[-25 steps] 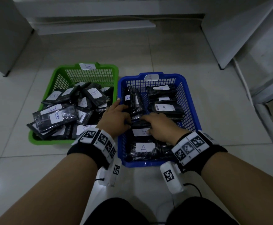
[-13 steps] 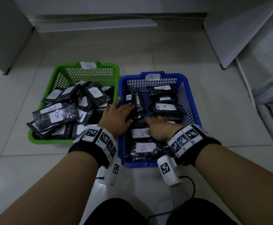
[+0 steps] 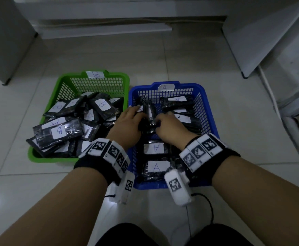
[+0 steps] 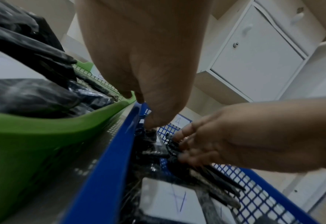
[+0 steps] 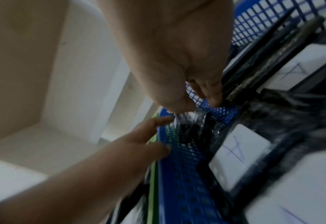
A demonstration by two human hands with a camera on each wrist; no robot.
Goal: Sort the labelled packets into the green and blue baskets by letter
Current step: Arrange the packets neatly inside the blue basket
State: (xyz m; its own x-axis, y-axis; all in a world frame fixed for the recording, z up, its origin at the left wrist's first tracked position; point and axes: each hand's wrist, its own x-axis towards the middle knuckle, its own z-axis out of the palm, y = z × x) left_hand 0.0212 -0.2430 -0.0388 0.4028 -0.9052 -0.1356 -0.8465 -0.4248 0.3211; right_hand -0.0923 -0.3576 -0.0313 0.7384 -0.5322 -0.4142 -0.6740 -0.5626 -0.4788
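1. Head view: both hands work inside the blue basket [image 3: 209,110], tagged A, beside the green basket [image 3: 43,153], tagged B. The left hand [image 3: 127,126] and right hand [image 3: 170,128] close on either side of an on-edge packet [image 3: 149,110] near the blue basket's far-left corner. All packets [image 3: 155,166] lie in baskets, so sorting looks nearly done; next, I judge, this packet's label needs reading.
2. Left wrist view: the left fingers [image 4: 154,121] reach down onto the packets at the blue rim; whether they pinch, I cannot tell.
3. Right wrist view, blurred: right fingertips [image 5: 210,97] pinch crinkled wrapping [image 5: 189,121], which the head view hides.
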